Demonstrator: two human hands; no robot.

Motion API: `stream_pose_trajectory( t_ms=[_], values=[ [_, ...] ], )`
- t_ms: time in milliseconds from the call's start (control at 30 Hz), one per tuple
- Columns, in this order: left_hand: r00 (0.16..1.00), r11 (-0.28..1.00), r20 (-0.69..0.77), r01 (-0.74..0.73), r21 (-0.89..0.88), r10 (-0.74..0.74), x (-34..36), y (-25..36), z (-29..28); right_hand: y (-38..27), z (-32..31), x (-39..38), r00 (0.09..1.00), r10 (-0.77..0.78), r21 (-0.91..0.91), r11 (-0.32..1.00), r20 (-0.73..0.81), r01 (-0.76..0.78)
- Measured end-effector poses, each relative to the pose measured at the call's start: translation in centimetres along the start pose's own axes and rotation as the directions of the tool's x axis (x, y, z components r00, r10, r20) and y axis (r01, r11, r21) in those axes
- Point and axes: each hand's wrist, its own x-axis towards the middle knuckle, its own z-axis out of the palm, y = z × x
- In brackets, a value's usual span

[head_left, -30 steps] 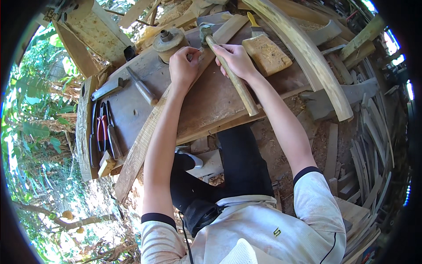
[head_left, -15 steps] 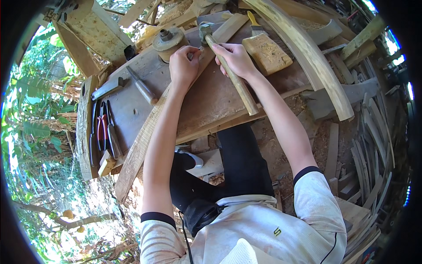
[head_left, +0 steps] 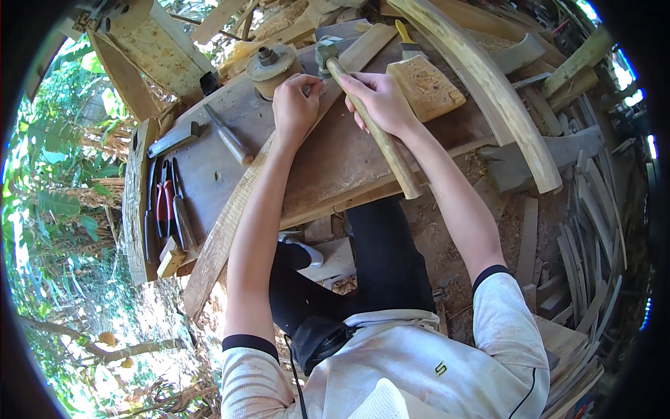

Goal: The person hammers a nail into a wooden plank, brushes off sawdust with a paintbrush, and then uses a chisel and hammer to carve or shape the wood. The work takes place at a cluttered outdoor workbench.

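Note:
A hammer (head_left: 382, 143) with a long wooden handle is in my right hand (head_left: 380, 103), gripped partway up the handle. Its metal head lies at the far end, just right of my left hand (head_left: 296, 105). The fingers of my left hand are pinched together over a long narrow wooden board (head_left: 234, 209), which runs slantwise across the workbench (head_left: 321, 174). Whatever is between those fingertips is too small to make out. Just beyond my left hand stands a round wooden block with a metal bolt (head_left: 272, 70) on top.
A chisel (head_left: 230, 136), a metal plane-like tool (head_left: 173, 140) and red-handled pliers (head_left: 165, 199) lie on the bench's left. At right are a wooden block (head_left: 426, 87), a yellow-handled brush (head_left: 406, 38) and a long curved timber (head_left: 488, 84). Stacked wood strips (head_left: 593, 209) fill the far right.
The hammer's handle end has swung slightly right and nearer to me, with my right hand shifting a little along with it. My left hand stays pinched at almost the same spot.

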Motion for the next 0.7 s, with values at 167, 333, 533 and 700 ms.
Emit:
stream_pose_trajectory(
  t_ms=[167,333,533,700],
  values=[
    [1.0,1.0,0.014,0.02,0.02,-0.02,0.0,0.1,0.0,-0.4,0.4,-0.3,1.0,-0.014,-0.006,1.0,-0.023,0.014],
    [1.0,1.0,-0.005,0.005,0.014,-0.005,-0.2,-0.1,-0.2,-0.4,0.9,-0.4,0.998,-0.054,0.022,0.998,-0.041,0.055],
    [1.0,0.999,0.023,-0.005,0.041,0.005,-0.1,0.2,-0.2,-0.1,-1.0,1.1,0.999,0.012,0.054,0.999,-0.039,-0.01],
    [0.998,1.0,0.061,0.015,0.008,-0.015,0.1,0.5,-0.1,1.7,-2.9,2.7,0.994,0.053,0.035,0.998,-0.092,-0.05]
  ],
)
